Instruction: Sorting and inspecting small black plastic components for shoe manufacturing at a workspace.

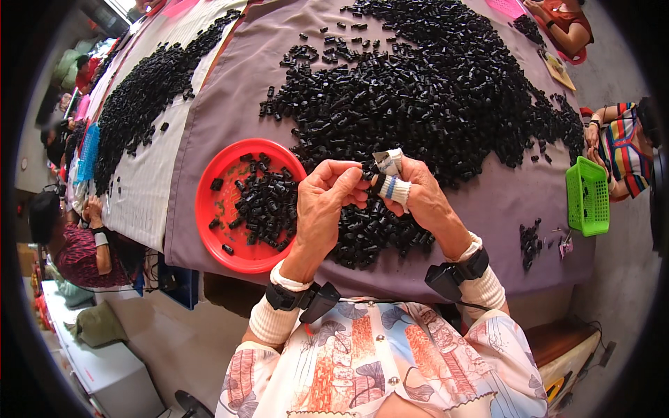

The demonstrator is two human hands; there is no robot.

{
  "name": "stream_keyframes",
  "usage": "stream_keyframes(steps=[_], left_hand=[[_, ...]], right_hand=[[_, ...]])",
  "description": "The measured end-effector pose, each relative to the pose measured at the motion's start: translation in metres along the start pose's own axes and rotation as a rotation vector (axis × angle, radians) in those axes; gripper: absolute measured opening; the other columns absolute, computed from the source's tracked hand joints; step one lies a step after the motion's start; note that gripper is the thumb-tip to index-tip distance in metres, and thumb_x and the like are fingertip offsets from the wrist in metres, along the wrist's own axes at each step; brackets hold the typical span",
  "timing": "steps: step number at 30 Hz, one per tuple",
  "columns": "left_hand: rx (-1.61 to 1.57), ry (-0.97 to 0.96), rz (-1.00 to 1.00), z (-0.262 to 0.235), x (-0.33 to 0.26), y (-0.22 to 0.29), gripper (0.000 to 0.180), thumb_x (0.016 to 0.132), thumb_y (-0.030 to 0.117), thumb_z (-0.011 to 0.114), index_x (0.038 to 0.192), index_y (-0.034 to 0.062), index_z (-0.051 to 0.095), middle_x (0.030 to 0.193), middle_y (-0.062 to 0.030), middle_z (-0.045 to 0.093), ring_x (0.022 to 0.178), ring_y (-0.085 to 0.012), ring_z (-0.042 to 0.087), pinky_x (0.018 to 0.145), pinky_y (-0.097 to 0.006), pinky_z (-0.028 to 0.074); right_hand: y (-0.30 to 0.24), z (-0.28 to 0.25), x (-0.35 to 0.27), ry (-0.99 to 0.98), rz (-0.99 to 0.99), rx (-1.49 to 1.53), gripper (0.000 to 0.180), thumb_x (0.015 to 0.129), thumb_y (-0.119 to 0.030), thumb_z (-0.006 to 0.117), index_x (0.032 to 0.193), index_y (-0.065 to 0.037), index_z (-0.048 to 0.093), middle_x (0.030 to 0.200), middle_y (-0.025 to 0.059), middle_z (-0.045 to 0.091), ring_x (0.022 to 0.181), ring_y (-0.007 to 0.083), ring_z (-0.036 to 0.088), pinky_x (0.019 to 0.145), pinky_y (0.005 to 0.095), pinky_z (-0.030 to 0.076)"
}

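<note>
My left hand (324,202) and my right hand (418,195) meet above the near edge of a table draped in purple cloth (209,139). Both pinch a small black plastic part (368,174) between their fingertips. Cloth finger guards with blue stripes wrap the thumb and forefinger of my right hand. Directly under my hands spreads a huge heap of the same small black parts (418,97). A round red tray (216,209) to the left of my left hand carries a smaller pile of these parts.
A second heap of black parts (146,90) lies on the pale cloth at left. A green basket (587,196) sits at the right table edge by a person in stripes (624,146). Other people sit at left (70,244) and top right.
</note>
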State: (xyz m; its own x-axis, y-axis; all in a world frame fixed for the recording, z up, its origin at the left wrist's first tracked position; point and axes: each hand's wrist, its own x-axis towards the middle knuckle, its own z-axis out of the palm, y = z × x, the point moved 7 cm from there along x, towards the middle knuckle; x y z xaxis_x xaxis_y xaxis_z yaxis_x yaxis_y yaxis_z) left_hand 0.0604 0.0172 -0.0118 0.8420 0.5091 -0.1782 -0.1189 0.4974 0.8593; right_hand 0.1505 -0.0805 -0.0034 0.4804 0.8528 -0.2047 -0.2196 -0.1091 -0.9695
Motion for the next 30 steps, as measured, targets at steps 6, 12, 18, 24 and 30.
stream_keyframes(steps=[6,12,18,24,30], left_hand=[[-0.161,-0.080,-0.002,0.005,0.002,-0.001,0.018,0.085,0.011,0.059,0.100,0.0009,0.057,0.085,-0.0063,0.063,0.069,-0.0100,0.059,0.063,-0.023,0.050],[-0.282,-0.069,0.031,0.002,0.005,-0.002,0.019,0.086,0.008,0.056,0.104,0.0004,0.055,0.090,-0.0057,0.061,0.072,-0.0103,0.059,0.065,-0.025,0.049],[-0.289,-0.096,-0.115,0.002,0.005,-0.010,0.018,0.088,0.011,0.054,0.104,0.0018,0.055,0.091,-0.0053,0.061,0.076,-0.0105,0.058,0.065,-0.026,0.050],[-0.379,-0.141,-0.033,0.009,0.005,-0.012,0.024,0.088,0.008,0.051,0.111,0.0012,0.049,0.096,-0.0092,0.061,0.083,-0.0162,0.061,0.070,-0.032,0.053],[-0.210,-0.145,0.067,0.008,0.002,-0.005,0.027,0.088,0.007,0.052,0.113,-0.0007,0.047,0.096,-0.0102,0.060,0.081,-0.0169,0.062,0.073,-0.032,0.054]], right_hand=[[-0.013,0.002,0.000,0.019,-0.122,-0.083,0.023,0.075,-0.017,0.068,0.091,-0.005,0.056,0.065,-0.0042,0.052,0.048,0.0021,0.043,0.041,0.0182,0.033],[-0.025,0.010,0.001,0.072,-0.235,-0.092,0.026,0.073,-0.009,0.070,0.095,-0.003,0.057,0.072,-0.0032,0.055,0.061,0.0026,0.048,0.052,0.0192,0.043],[-0.037,0.013,0.004,0.060,-0.364,-0.227,0.026,0.073,-0.007,0.069,0.096,-0.001,0.057,0.075,-0.0001,0.059,0.067,0.0044,0.050,0.057,0.0217,0.046],[-0.026,0.008,0.012,0.099,-0.356,-0.242,0.021,0.075,-0.010,0.066,0.091,0.000,0.058,0.070,-0.0012,0.058,0.063,0.0045,0.049,0.056,0.0219,0.044],[-0.027,0.005,0.012,0.091,-0.179,-0.249,0.018,0.077,-0.013,0.062,0.091,-0.001,0.059,0.066,-0.0012,0.057,0.058,0.0035,0.048,0.050,0.0206,0.042]])
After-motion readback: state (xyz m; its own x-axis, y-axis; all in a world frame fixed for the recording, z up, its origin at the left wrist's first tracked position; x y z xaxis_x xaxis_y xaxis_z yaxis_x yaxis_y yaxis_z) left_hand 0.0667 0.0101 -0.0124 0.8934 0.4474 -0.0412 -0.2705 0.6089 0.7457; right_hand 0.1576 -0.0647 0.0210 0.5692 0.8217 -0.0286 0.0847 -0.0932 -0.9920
